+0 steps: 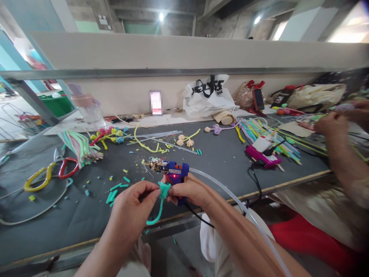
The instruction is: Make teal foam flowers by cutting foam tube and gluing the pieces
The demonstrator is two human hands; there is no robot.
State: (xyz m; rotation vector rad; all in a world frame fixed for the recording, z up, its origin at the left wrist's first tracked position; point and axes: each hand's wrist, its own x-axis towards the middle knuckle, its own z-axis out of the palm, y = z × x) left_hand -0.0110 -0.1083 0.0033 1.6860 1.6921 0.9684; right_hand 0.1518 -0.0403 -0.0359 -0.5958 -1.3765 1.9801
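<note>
My left hand (132,202) and right hand (191,190) both pinch a knotted teal fuzzy-stem bundle (165,188) over the near edge of the dark-grey tabletop (219,157). Tail drops, curling left. Just behind: blue plastic glue gun (181,171), long axis crosswise, nozzle left; right-hand hold on it unclear.

1. Here in this room, the one camera is worn on the head.
2. It faces forward and down, across the table (225,165) to the board (123,94) behind.
3. Left hand (135,202) and right hand (190,190) are quite near it; the ceiling lamp (161,16) is far.
</note>
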